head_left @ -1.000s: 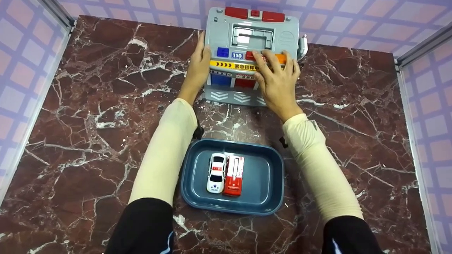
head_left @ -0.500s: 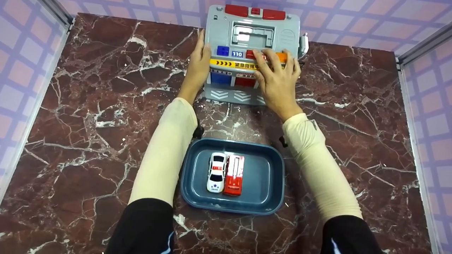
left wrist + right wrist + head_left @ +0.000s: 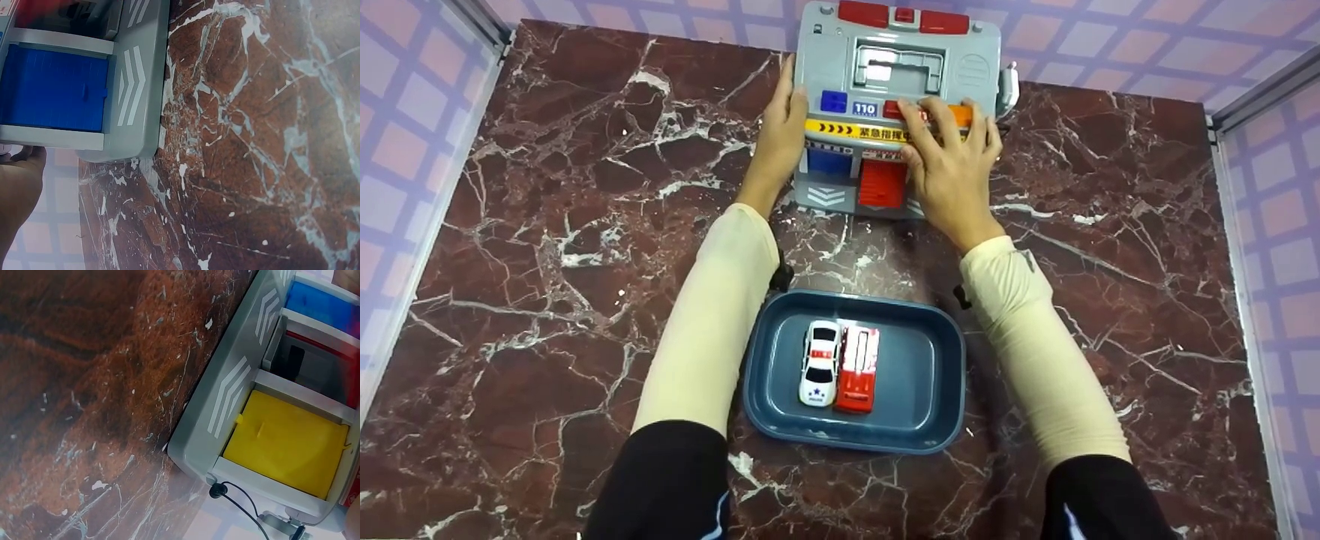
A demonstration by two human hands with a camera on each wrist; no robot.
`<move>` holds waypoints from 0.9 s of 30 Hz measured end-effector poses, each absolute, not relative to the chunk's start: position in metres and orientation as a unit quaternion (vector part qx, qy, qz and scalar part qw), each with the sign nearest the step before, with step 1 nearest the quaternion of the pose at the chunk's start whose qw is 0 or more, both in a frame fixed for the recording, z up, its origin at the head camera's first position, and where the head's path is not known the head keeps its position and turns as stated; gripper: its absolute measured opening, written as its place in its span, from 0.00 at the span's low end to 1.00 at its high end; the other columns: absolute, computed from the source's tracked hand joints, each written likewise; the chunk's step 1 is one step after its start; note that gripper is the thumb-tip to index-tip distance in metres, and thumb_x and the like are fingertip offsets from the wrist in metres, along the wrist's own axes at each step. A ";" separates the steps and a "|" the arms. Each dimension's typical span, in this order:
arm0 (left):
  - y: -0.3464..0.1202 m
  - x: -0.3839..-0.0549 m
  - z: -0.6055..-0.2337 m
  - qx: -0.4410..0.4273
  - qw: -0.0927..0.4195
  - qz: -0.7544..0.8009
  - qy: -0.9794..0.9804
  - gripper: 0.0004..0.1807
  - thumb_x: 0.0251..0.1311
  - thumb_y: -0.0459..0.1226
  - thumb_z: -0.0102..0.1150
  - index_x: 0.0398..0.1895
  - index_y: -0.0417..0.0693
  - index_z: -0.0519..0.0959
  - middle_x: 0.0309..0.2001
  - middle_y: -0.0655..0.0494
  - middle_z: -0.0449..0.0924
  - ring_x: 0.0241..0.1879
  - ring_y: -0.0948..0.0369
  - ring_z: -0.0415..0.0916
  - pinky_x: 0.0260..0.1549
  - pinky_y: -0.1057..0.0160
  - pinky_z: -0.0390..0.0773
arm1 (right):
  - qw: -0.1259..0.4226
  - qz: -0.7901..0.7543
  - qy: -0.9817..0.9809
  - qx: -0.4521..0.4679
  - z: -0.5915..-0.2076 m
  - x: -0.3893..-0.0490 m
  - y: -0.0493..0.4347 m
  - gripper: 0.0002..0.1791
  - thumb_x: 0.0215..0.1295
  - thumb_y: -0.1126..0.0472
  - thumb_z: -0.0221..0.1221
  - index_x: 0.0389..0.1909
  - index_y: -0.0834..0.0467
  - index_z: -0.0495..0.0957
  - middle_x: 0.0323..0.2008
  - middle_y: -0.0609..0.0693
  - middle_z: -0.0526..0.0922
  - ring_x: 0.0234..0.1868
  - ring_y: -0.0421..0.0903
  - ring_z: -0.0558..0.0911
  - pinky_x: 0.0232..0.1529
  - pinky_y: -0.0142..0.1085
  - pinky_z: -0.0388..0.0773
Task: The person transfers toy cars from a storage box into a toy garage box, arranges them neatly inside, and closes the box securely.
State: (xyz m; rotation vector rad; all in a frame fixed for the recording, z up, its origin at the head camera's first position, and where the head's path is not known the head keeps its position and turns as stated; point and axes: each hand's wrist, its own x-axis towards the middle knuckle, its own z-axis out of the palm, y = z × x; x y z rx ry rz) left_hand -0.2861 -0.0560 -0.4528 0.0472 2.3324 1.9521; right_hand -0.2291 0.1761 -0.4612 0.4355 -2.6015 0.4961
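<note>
A grey toy police-and-fire station (image 3: 825, 64) stands at the back of the table. My left hand (image 3: 780, 142) rests along its left side, fingers pointing up the wall. Over the front right of its roof lies my right hand (image 3: 956, 180), the index fingertip on a red button (image 3: 892, 110) and other fingers by an orange button (image 3: 961, 114). The middle red door (image 3: 883, 184) is swung up and out. In the left wrist view the blue door (image 3: 56, 87) is closed, as is the yellow door (image 3: 287, 439) in the right wrist view.
A dark blue tray (image 3: 855, 442) sits nearer, between the forearms. Inside it a white police car (image 3: 820, 367) lies beside a red fire truck (image 3: 856, 375). A cord (image 3: 242, 509) hangs at the station's right side. Checked walls stand around the marbled tabletop (image 3: 555, 315).
The red middle door, closed before, has opened outward. Both hands keep their places on the station, while the whole scene shifts slightly upward in the head view.
</note>
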 end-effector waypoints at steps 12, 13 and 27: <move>-0.055 -0.285 -0.448 0.006 0.063 0.640 0.766 0.32 0.80 0.45 0.33 0.82 0.61 0.41 0.82 0.63 0.36 0.77 0.72 0.39 0.71 0.79 0.41 | 0.170 0.171 -0.958 0.158 -0.449 -0.225 0.180 0.29 0.77 0.40 0.45 0.76 0.40 0.62 0.73 0.50 0.65 0.74 0.67 0.53 0.73 0.65 0.39; -0.056 -0.285 -0.449 0.006 0.064 0.640 0.765 0.32 0.80 0.45 0.33 0.82 0.61 0.41 0.82 0.62 0.37 0.77 0.72 0.39 0.71 0.78 0.42 | 0.163 0.170 -0.959 0.160 -0.447 -0.223 0.181 0.30 0.77 0.40 0.45 0.76 0.40 0.62 0.74 0.50 0.64 0.75 0.67 0.52 0.73 0.64 0.39; -0.057 -0.291 -0.456 0.016 0.060 0.644 0.763 0.32 0.80 0.46 0.33 0.82 0.60 0.41 0.81 0.64 0.37 0.76 0.74 0.37 0.70 0.80 0.40 | 0.199 0.190 -0.923 0.268 -0.431 -0.175 0.184 0.37 0.67 0.45 0.63 0.74 0.52 0.66 0.73 0.58 0.66 0.72 0.64 0.64 0.71 0.61 0.59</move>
